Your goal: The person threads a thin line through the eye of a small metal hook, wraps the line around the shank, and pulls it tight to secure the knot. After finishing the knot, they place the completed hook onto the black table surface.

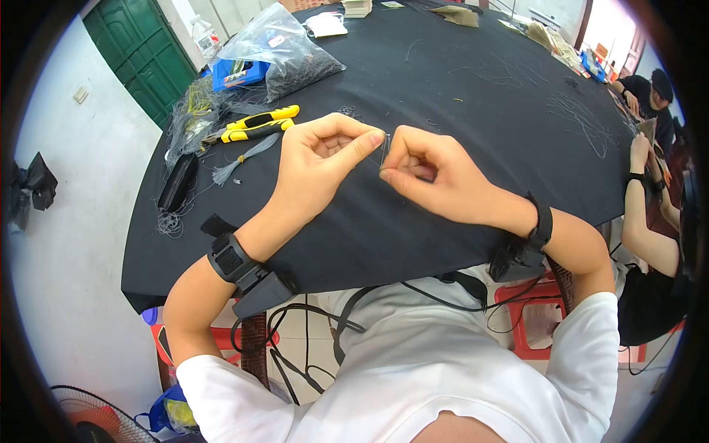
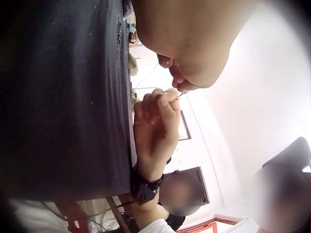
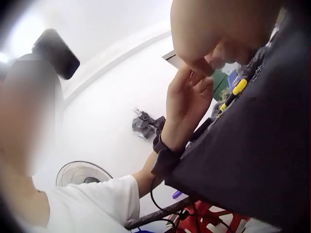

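Note:
Over the black-covered table, my left hand [image 1: 314, 159] pinches a tiny, thin metal hook [image 1: 388, 138] between thumb and forefinger. Close beside it, my right hand [image 1: 447, 177] has its fingers curled and its thumb against the forefinger, pinching a thin clear line [image 1: 382, 153] that runs up to the hook. From the left wrist, the curved hook [image 2: 179, 96] shows as a dark sliver between the two hands' fingertips. The right wrist view has the fingertips of both hands meeting, with the small parts hidden behind them.
Yellow-and-black pliers [image 1: 258, 124], a tied bundle of grey line [image 1: 247, 159] and a black case [image 1: 178, 183] lie to the left. Behind them are a clear bag of dark small pieces [image 1: 303, 70] and a blue box [image 1: 240, 75]. Another person [image 1: 650, 244] sits at the right.

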Demonstrator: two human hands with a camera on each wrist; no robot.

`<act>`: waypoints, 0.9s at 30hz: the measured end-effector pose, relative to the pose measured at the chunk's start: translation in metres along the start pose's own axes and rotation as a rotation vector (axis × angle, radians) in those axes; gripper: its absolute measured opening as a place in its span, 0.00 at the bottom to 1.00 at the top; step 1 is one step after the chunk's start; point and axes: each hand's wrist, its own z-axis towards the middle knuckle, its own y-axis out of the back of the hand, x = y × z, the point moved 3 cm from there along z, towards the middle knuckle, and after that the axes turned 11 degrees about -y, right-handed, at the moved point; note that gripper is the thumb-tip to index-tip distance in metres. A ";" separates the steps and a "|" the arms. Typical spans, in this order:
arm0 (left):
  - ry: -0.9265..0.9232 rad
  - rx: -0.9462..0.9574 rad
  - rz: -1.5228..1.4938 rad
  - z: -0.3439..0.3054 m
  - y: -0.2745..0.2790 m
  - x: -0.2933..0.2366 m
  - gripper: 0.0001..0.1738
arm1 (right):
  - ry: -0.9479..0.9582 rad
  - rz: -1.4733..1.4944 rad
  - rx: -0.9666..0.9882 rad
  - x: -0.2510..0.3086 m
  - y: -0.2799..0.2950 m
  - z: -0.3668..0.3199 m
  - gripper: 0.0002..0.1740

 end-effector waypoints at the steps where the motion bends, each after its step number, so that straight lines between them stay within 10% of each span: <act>1: 0.006 -0.017 -0.012 0.000 0.000 0.000 0.05 | 0.090 -0.150 -0.035 0.010 0.000 -0.003 0.05; 11: -0.059 0.122 0.079 -0.002 -0.006 0.004 0.02 | 0.348 -0.380 -0.220 0.036 0.014 -0.001 0.04; 23: -0.133 0.123 0.059 -0.001 -0.003 0.004 0.03 | -0.263 0.082 -0.002 -0.013 0.021 0.013 0.04; 27: -0.038 0.076 -0.009 -0.002 0.001 0.009 0.03 | -0.175 0.126 0.054 -0.016 0.007 0.006 0.03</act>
